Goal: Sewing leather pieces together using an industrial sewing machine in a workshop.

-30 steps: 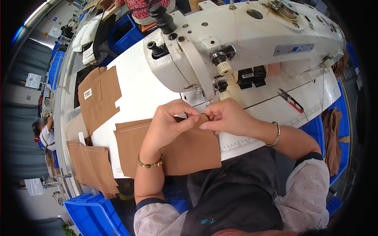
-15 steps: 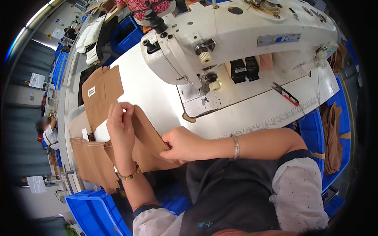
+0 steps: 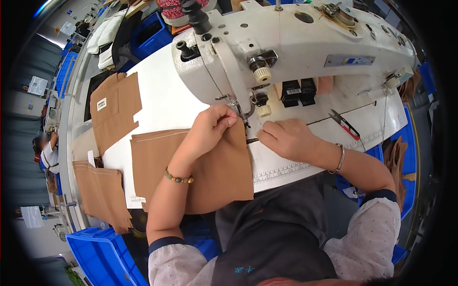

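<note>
Fabric [image 3: 219, 176], overhanging table edge [image 3: 286, 179] (left hand [image 3: 211, 129] pinching)

Two hands, one sewing machine [image 3: 296, 43] and three lots of brown cloth are counted around the grip.
One left hand [image 3: 210, 128] is counted at the grip, one right hand [image 3: 289, 139] just right of it; of the cloth, one held piece [image 3: 219, 167] is pinched, one labelled piece [image 3: 117, 105] is seen farther left, one hanging lot [image 3: 98, 190] lower left, its layers uncountable; two bracelets are worn, one beaded bracelet [image 3: 179, 179] and one metal bracelet [image 3: 341, 158]; right of the grip, one pair of snips [image 3: 344, 125] and two black boxes [image 3: 291, 93] are seen; at least two blue bins are counted, one lower left [image 3: 102, 252], one upper left [image 3: 160, 40].
</note>
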